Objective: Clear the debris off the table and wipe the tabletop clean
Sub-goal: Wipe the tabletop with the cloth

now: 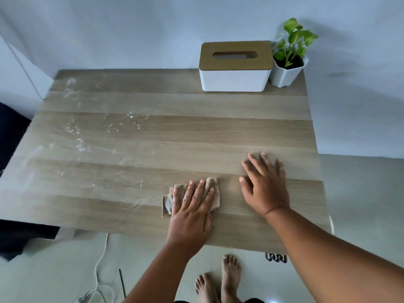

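Under the left hand [192, 206], most of the cloth [211, 186] was hidden. Below both wrists, the forearms ran off the bottom edge. Left of that hand, the table [153, 132] edge was blurred.

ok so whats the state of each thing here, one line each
left hand: flat, fingers straight, pressing the cloth
right hand: open, flat on the tabletop
cloth: crumpled under the left hand
tabletop: white smears on its left part
tissue box: lid on, no tissue showing
potted plant: upright beside the box
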Demonstrator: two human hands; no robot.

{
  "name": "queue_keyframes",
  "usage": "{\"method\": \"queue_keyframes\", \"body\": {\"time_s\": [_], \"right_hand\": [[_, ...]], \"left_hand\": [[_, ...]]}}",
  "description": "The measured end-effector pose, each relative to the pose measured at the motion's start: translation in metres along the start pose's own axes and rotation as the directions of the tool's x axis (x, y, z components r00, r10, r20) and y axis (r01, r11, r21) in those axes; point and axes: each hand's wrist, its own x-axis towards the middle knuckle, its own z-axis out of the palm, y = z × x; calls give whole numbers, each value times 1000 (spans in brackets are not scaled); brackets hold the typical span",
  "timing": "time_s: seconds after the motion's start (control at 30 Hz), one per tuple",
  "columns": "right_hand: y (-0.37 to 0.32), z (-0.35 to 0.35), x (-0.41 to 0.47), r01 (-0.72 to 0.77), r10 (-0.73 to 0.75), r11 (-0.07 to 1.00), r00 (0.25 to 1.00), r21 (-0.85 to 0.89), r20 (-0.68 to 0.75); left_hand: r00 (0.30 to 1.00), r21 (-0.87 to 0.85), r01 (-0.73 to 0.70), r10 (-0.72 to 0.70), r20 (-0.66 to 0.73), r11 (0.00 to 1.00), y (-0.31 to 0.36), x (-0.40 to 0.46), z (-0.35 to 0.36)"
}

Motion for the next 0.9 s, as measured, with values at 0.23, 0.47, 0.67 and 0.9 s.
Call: {"method": "queue_keyframes", "body": {"time_s": [0.23, 0.47, 0.67, 0.9], "right_hand": [[-22, 1, 4, -19, 21, 1000, 998, 22, -65], [-103, 22, 4, 19, -14, 995, 999, 94, -52], [-150, 37, 22, -199, 198, 976, 980, 84, 20], [-177, 59, 51, -375, 376, 927, 925, -25, 51]], "left_hand": [[994, -14, 88, -87, 62, 996, -21, -20, -8], [982, -65, 188, -188, 3, 980, -69, -51, -16], [954, 7, 300, -300, 19, 954, -129, -70, -23], [890, 51, 452, -454, 38, 891, -176, -22, -27]]}}
